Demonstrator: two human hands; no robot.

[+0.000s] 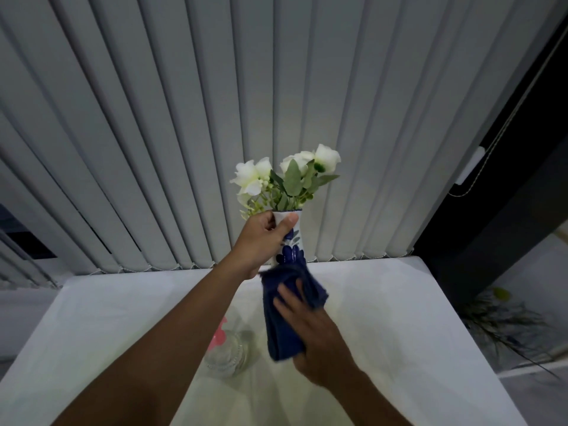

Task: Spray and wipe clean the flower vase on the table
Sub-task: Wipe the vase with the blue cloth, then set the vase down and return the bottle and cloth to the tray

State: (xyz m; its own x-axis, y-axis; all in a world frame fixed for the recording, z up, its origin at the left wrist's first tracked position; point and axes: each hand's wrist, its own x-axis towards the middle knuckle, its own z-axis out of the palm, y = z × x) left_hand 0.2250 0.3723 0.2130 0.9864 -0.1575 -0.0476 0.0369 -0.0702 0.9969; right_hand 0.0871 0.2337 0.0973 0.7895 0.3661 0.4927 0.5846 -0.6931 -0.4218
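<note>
Head view showed my left hand [261, 241] clenched round the vase [290, 241] neck, lifted above the desk [399, 318]. My right hand [316, 339] pressed the cloth [285, 327] under it. Hard rubbing could tip flowers [285, 176] out.

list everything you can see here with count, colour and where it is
vase: 1, white with blue flowers, held up above the table
flowers: 1 bunch, white with green leaves, in the vase
cloth: 1, dark blue, against the vase's lower part
spray bottle: 1, clear with pink top, on the table, partly hidden by the left arm
table: 1, white, below the hands
blinds: vertical, grey, behind the table
left hand: 1, grip around the vase neck
right hand: 1, pressing the cloth to the vase
</note>
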